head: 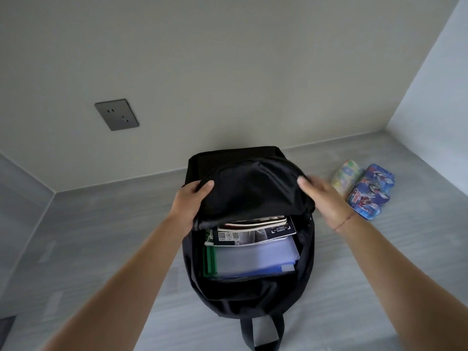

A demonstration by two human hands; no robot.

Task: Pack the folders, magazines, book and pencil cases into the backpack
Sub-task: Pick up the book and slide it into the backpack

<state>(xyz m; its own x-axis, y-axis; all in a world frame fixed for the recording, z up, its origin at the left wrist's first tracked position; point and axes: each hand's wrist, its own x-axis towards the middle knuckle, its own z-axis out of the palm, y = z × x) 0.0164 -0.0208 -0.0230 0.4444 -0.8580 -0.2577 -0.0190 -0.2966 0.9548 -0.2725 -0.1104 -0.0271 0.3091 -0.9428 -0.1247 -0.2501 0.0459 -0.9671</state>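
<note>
While it lies flat on the grey tabletop (101,236) with its main compartment unzipped, the black backpack (249,297) shows clear and green-edged folders (253,259) stacked inside, with magazines (253,233) on top of them toward the flap. Both hands grip that lifted flap, the left hand (191,201) pinching its left edge and the right hand (323,196) closed on its right edge. Right of the backpack, apart from it, two pencil cases (364,190) rest side by side, touching.
</note>
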